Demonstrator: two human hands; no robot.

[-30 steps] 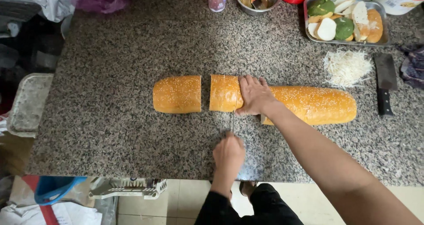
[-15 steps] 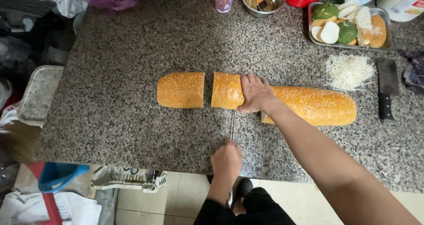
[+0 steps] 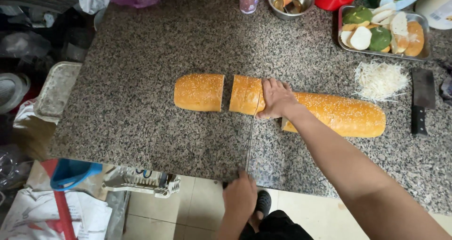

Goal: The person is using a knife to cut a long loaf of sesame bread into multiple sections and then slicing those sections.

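Loaf [image 3: 339, 114]: long, seeded, lying across the granite bench [image 3: 141, 103]; one cut piece [image 3: 199, 92] lies apart at its end.
Right hand [image 3: 278, 99]: pressed flat on the loaf just beside the cut, grip spread wide.
Left hand [image 3: 240, 197]: at the bench edge, grip closed on the knife [image 3: 249, 141] handle.
Knife: blade reaches to the loaf.
Cleaver [image 3: 421, 99]: far end, beside shredded cheese [image 3: 379, 80].
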